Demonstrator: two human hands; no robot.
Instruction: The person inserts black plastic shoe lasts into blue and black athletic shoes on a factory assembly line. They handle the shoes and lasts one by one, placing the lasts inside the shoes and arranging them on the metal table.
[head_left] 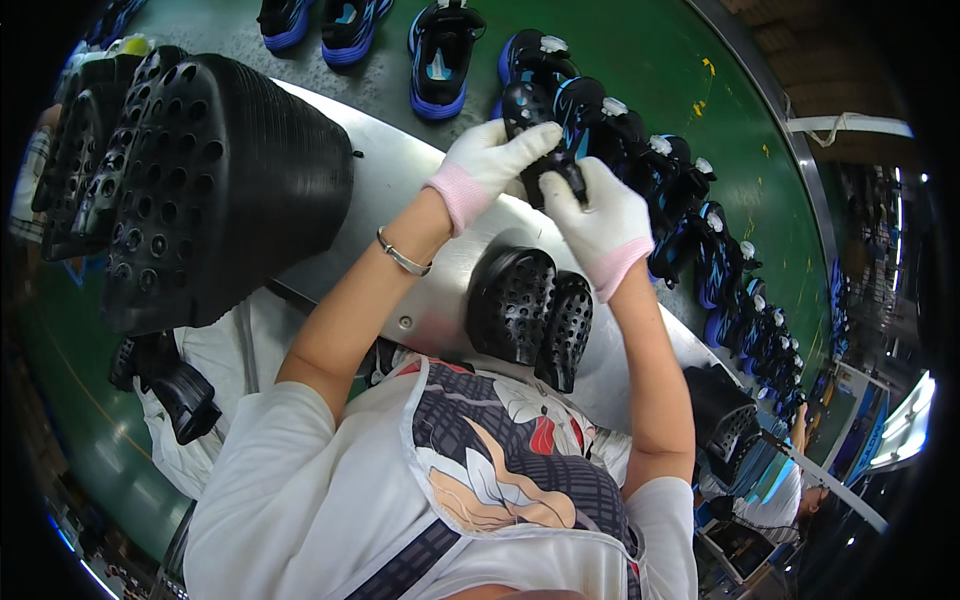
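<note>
Both of my hands wear white gloves with pink cuffs and are raised over the far edge of the metal ledge (385,180). Between them is a black perforated plastic shoe insert (527,103). My left hand (487,162) grips its middle with the thumb laid across the top. My right hand (603,215) closes on its near end, thumb on top. Just beyond the insert stands a black and blue sneaker (535,58). Nearer to me, two small stacks of similar inserts (512,300) lie side by side on the ledge.
A tall nested stack of black perforated inserts (215,170) fills the left. Sneakers (438,60) line the green conveyor (640,50), running off to the right. Another insert stack (722,415) sits at the ledge's right end. A co-worker (775,510) is at lower right.
</note>
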